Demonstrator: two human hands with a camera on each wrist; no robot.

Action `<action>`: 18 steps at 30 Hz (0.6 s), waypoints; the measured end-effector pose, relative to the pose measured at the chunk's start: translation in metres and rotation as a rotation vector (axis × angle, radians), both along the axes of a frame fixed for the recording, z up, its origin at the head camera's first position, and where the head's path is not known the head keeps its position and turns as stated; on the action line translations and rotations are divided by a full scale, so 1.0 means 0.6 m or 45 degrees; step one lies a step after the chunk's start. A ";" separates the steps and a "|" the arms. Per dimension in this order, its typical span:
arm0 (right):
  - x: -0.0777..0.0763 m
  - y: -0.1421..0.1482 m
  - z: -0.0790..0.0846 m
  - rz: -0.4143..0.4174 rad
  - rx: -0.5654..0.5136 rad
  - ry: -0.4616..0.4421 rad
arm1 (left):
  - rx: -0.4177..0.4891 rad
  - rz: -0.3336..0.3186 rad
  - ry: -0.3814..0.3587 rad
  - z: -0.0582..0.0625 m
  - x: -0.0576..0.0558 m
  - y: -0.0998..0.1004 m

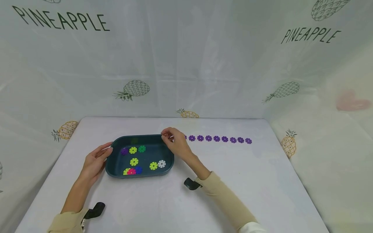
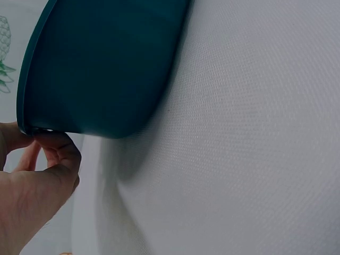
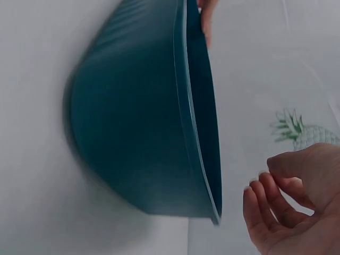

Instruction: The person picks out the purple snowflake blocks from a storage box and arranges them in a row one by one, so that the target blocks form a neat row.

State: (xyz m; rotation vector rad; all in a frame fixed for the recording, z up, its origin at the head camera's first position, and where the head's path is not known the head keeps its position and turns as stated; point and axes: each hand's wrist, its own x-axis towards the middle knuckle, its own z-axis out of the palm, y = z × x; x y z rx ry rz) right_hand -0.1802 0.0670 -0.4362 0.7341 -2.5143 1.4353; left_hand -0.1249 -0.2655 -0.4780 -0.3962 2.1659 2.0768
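Note:
A dark teal tray (image 1: 145,175) with raised sides stands on the table, its far side lifted into view in the wrist views. My left hand (image 1: 94,163) grips the tray's left end, thumb and fingers at the rim in the left wrist view. Over the far right corner hovers my right hand (image 1: 178,144); in the right wrist view its loosely bent fingers (image 3: 271,204) stand apart from the rim, with nothing visible between them. Inside the tray lie several flower-shaped discs: a green disc (image 1: 141,149), a white disc (image 1: 161,163), a pink disc (image 1: 131,171), plus yellow, blue and purple ones.
A row of purple flower discs (image 1: 217,138) runs along the back of the white table (image 1: 233,194), right of the tray; my right hand hides part of its left end. Behind the table hangs a cloth (image 1: 221,64) printed with pineapples.

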 end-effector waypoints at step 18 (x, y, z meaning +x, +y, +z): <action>0.001 -0.097 -0.023 0.112 0.014 -0.046 | 0.000 0.009 -0.005 0.000 -0.002 -0.001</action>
